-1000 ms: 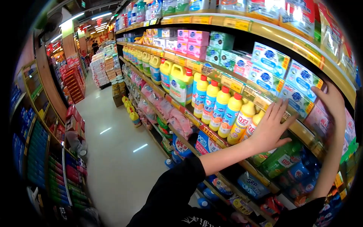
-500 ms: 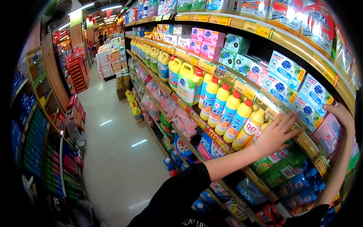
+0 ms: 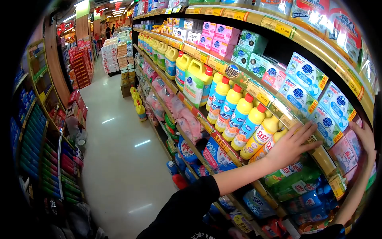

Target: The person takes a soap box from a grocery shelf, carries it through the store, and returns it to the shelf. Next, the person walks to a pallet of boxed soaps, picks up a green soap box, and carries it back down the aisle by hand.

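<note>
Lining shelves (image 3: 323,159) near left hand (image 3: 292,145): blue-white boxes (image 3: 337,104), red-capped bottles (image 3: 237,118).

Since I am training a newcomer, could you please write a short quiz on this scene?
1. What colour are the caps of the blue-labelled yellow bottles: (a) green, (b) red, (c) white?
2. True or false: the right hand is nearer the pink packs than those bottles.
3. Which hand is at the price rail, just below the white-and-blue boxes?

Key: 1. (b) red; 2. true; 3. the left hand.
</note>
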The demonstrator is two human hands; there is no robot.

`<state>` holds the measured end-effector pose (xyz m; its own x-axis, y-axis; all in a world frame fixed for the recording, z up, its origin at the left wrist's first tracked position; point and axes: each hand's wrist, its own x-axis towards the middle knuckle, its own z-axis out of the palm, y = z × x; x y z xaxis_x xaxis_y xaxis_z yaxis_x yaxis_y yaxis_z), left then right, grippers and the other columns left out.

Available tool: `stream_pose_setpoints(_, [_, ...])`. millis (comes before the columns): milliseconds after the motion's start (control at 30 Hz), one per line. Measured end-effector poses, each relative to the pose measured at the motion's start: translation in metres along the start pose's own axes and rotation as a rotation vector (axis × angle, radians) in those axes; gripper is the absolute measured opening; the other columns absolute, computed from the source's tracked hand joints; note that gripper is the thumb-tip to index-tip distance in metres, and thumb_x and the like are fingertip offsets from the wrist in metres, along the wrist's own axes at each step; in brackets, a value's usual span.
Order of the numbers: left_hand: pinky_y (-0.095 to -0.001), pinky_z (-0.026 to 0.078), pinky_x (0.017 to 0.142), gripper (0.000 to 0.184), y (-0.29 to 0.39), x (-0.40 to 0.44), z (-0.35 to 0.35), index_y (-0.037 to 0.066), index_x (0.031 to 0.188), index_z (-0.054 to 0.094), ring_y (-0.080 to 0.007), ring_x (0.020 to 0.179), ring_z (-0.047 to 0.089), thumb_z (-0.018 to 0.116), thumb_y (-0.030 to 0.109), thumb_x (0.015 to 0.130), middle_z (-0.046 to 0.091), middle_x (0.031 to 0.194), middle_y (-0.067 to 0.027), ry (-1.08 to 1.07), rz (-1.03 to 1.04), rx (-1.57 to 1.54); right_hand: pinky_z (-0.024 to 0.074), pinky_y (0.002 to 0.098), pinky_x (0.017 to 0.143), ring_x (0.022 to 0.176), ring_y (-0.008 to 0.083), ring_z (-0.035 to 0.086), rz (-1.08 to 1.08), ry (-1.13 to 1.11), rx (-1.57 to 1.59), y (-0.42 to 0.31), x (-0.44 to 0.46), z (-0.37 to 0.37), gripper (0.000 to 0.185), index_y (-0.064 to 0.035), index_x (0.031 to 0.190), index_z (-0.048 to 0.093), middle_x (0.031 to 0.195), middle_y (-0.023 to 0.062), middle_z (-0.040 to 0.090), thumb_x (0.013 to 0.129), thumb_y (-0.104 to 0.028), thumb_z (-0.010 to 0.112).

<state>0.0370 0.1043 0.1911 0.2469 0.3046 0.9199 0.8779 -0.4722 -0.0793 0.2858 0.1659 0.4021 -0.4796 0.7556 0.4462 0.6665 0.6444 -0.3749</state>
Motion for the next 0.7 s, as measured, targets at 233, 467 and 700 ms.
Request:
stream_pose_setpoints(233, [-0.0431, 0.025, 0.11, 0.081, 0.004, 0.002, -0.003, 0.028, 0.14, 0.038, -0.03, 0.137, 0.028, 0.073, 0.025, 0.067, 0.031, 0.147, -0.0139, -0.019, -0.029, -0.013, 0.0393, 0.0324, 0.099, 0.115, 0.0255, 0.053, 0.064, 0.08, -0.213, -0.007, -0.006, 0.003, 0.063, 0.0037, 0.134, 0.041, 0.126, 0.0203, 0.053, 0.086, -0.03, 0.063])
stream_pose_setpoints(467, [-0.0452, 0.025, 0.11, 0.076, 0.005, -0.001, 0.0, 0.029, 0.139, 0.039, -0.0316, 0.138, 0.027, 0.07, 0.022, 0.07, 0.03, 0.147, -0.0142, -0.026, -0.049, -0.037, 0.0309, 0.0326, 0.105, 0.123, 0.0281, 0.048, 0.011, 0.058, -0.411, -0.004, 0.005, 0.001, 0.071, 0.0026, 0.135, 0.041, 0.132, 0.0217, 0.05, 0.087, -0.046, 0.059])
stream_pose_setpoints(700, [-0.0478, 0.021, 0.112, 0.078, 0.013, 0.002, -0.009, 0.022, 0.139, 0.037, -0.0365, 0.136, 0.025, 0.072, 0.025, 0.069, 0.026, 0.148, -0.0194, -0.069, -0.051, 0.012, 0.0398, 0.0385, 0.098, 0.116, 0.0369, 0.052, -0.132, 0.197, -0.737, -0.006, -0.022, 0.008, 0.067, -0.0062, 0.138, 0.038, 0.126, 0.023, 0.053, 0.082, -0.032, 0.064])
